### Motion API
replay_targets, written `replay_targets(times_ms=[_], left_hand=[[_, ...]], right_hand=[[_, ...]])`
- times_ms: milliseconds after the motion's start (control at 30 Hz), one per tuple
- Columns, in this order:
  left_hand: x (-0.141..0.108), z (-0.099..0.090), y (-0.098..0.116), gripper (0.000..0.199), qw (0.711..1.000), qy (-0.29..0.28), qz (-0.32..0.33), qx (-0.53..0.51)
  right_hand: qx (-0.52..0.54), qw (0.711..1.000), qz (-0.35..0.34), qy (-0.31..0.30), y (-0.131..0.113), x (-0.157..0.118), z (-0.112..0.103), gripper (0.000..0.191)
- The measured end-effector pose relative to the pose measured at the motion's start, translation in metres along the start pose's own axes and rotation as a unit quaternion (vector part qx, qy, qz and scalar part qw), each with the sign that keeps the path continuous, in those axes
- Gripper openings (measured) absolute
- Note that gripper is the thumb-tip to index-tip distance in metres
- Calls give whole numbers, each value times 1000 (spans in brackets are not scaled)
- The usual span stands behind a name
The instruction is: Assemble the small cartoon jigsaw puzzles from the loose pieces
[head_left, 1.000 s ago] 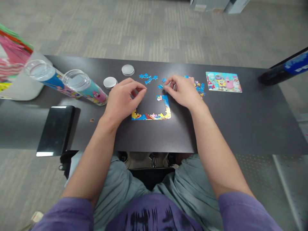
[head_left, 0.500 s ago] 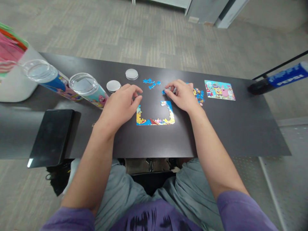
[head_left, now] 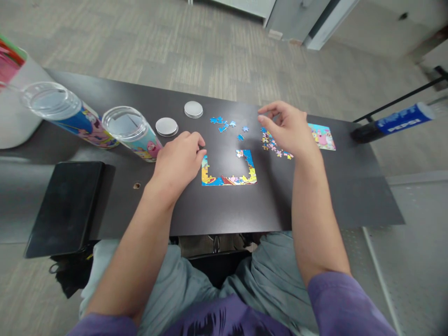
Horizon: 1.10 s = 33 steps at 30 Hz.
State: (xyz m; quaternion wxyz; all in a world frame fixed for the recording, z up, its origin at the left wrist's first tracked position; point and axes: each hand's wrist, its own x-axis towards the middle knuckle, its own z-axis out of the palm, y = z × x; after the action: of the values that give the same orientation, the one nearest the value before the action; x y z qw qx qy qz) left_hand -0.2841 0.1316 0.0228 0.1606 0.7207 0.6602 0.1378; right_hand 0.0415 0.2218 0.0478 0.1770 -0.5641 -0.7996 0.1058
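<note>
A partly joined jigsaw puzzle (head_left: 229, 180) lies flat on the dark table, its border pieces forming the bottom and both sides around a bare middle. Beside its left edge rests my left hand (head_left: 181, 157), fingers loosely curled and a small gap at the thumb, nothing visible in it. My right hand (head_left: 289, 127) hovers over a pile of loose puzzle pieces (head_left: 268, 140), thumb and fingers apart, no piece seen between them; it covers part of the pile. Above the puzzle are several blue puzzle pieces (head_left: 220, 121), with one lone blue piece (head_left: 241, 137) nearer its top right corner.
A cartoon picture card (head_left: 326, 137) lies right of my right hand, partly covered. Two round lids (head_left: 166, 126) and two clear-topped canisters (head_left: 128, 128) stand on the left, near a black tablet (head_left: 65, 205). A Pepsi bottle-shaped object (head_left: 399, 122) is at the right end.
My right hand has moved right, from the blue pieces above the puzzle to the pile, leaving blue pieces on the table. My left hand stays beside the puzzle, its fingers slightly more curled.
</note>
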Motion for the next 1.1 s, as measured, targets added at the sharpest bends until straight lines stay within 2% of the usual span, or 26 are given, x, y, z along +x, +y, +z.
replay_targets(times_ms=[100, 267, 433, 600, 833, 1100], left_hand=[[0, 4, 4, 11, 1000, 6, 2, 0], [1, 13, 0, 10, 999, 47, 15, -12], [1, 6, -1, 7, 999, 7, 14, -36], [0, -7, 3, 18, 997, -64, -9, -51], [1, -8, 1, 20, 996, -66, -5, -64], [2, -1, -13, 21, 992, -55, 38, -110]], right_hand=[[-12, 997, 63, 35, -6, 5, 17, 28], [-23, 998, 60, 13, -4, 7, 42, 25], [-18, 999, 50, 6, -2, 7, 45, 25], [-29, 999, 29, 20, -9, 8, 50, 37], [-48, 998, -15, -31, -23, 10, 65, 50], [-45, 998, -23, -22, -26, 10, 66, 45]])
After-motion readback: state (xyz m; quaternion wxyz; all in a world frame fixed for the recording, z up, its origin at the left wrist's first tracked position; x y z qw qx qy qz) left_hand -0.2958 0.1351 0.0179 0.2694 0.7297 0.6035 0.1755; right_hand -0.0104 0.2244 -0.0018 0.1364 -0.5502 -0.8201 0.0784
